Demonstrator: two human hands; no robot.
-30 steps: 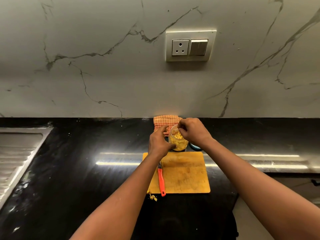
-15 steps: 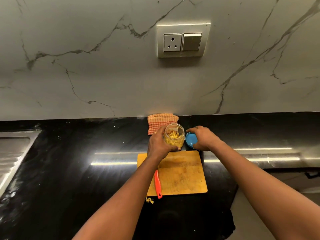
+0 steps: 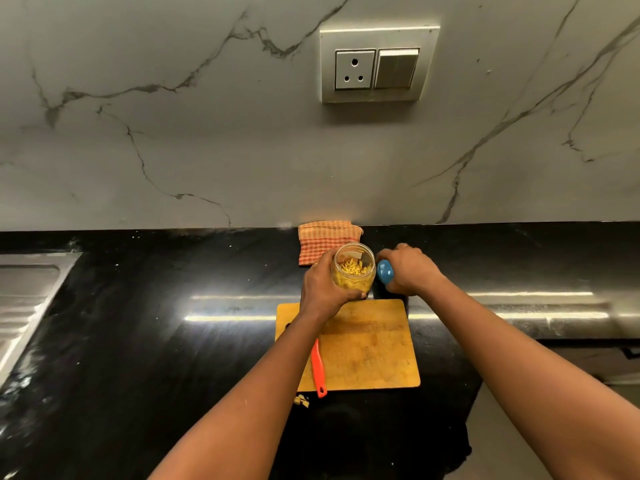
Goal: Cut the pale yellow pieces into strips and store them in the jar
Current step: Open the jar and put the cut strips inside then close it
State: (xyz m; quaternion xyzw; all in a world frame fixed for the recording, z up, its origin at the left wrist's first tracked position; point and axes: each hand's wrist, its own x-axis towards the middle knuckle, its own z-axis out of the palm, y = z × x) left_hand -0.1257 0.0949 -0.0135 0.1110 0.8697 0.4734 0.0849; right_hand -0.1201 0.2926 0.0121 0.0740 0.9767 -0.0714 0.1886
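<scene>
A clear jar holding pale yellow strips stands open just beyond the wooden cutting board. My left hand grips the jar from its left side. Right of the jar, my right hand holds the blue lid tilted on edge above the counter. A knife with an orange handle lies on the board's left part, its blade hidden under my left forearm. A few pale yellow scraps lie on the counter by the board's front left corner.
A checked orange cloth lies against the marble wall behind the jar. The black counter runs to a steel sink drainboard at the far left. A wall socket and switch sit above. The counter's edge drops off at the lower right.
My right hand left the jar's mouth, moved right and picked up the blue lid, which is now tilted up. My left hand kept hold of the jar.
</scene>
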